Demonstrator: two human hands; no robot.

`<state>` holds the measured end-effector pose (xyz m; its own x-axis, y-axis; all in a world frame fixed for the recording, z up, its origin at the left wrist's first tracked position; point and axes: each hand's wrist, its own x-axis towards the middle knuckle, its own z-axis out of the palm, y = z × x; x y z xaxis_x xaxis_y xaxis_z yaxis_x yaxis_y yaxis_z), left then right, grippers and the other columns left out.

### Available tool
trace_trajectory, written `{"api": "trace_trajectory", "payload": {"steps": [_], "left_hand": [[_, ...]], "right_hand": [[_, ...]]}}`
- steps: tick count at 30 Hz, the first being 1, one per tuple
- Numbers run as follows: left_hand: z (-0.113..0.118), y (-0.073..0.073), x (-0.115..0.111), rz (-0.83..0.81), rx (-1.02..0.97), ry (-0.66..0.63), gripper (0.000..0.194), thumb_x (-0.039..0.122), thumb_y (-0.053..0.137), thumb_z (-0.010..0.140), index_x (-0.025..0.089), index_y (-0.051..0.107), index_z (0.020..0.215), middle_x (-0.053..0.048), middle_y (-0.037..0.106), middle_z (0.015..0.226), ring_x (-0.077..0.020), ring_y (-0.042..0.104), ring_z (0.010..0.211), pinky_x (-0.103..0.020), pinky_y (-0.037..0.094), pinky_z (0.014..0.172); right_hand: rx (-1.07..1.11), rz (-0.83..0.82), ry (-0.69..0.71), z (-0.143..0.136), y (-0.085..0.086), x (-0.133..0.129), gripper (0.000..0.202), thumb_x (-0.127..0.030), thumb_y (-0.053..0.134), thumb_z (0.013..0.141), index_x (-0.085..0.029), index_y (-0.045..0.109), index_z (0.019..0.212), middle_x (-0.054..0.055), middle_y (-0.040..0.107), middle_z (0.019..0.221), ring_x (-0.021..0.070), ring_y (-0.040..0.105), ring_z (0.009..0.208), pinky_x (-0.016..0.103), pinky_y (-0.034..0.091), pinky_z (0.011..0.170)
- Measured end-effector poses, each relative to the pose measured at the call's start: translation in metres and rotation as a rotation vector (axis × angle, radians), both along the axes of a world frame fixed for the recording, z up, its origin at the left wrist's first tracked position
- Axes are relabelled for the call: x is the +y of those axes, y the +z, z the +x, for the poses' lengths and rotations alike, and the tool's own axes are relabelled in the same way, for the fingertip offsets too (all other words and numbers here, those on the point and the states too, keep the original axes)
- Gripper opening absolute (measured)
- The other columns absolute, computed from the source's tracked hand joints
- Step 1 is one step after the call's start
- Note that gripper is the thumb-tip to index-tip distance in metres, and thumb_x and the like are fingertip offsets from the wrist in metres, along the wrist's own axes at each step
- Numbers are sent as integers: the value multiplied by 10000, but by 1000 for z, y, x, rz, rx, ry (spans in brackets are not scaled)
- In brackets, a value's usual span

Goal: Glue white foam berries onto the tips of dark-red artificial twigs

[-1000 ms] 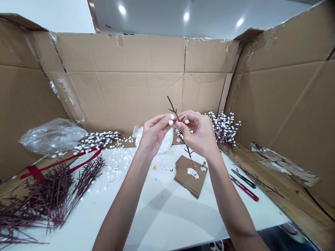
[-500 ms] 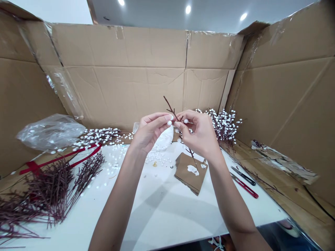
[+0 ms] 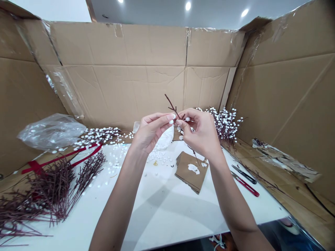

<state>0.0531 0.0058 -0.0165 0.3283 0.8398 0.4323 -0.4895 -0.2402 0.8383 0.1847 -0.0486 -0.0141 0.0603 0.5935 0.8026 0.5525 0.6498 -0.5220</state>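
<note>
Above the table's middle, my right hand (image 3: 200, 130) pinches a dark brown twig (image 3: 171, 102) whose forked tip points up and left. Some white berries show on the twig, one by my right fingers. My left hand (image 3: 154, 130) is closed in a pinch beside the twig, with a small white berry (image 3: 171, 122) at its fingertips. The twig's lower end hangs below my right hand, over a cardboard piece (image 3: 192, 179) with white glue (image 3: 193, 169) on it. Behind my hands lies a white bag (image 3: 165, 139), partly hidden.
Bundles of bare twigs (image 3: 52, 188) and red ribbon (image 3: 75, 157) lie at left, near a clear plastic bag (image 3: 52, 132). White-berried branches (image 3: 226, 125) stand at back right. Black snips (image 3: 244, 174) and red snips (image 3: 246, 184) lie at right. Cardboard walls (image 3: 141, 83) surround the table.
Both hands keep their pinches at nearly the same place. The twig has shifted slightly; the whole view has moved a little.
</note>
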Motion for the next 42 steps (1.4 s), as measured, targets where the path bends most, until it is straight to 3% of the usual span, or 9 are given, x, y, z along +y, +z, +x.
{"api": "trace_trajectory", "payload": {"steps": [13,23,33,42], "left_hand": [[4,-3,-1,-18,-35,-27,88,174,756,640,112,729,697,-34,695,740,-97,637,731,-207,517,776],[5,-1,0,-91,-100,41,91,142,751,603,90,709,663,-25,672,687,-80,616,676,-171,506,696],[1,0,0,-102,-102,-5,92,157,753,625,95,700,669,-24,676,714,-93,633,722,-197,505,759],[2,-2,4,-130,-124,-34,68,130,755,617,104,698,642,-8,667,695,-85,631,717,-202,508,765]], "right_hand": [[6,-11,-9,2,-2,4,138,-105,514,760,-151,590,655,24,622,681,119,538,612,252,399,571],[77,-113,201,7,-1,11,27,-129,580,733,-144,600,721,26,606,774,104,552,679,230,454,609],[-2,28,4,-3,-6,12,124,-104,505,772,-156,583,691,16,585,716,114,520,643,247,414,595],[-72,58,-98,-6,-8,13,157,-53,480,750,-151,600,728,14,589,699,120,518,621,247,375,576]]}}
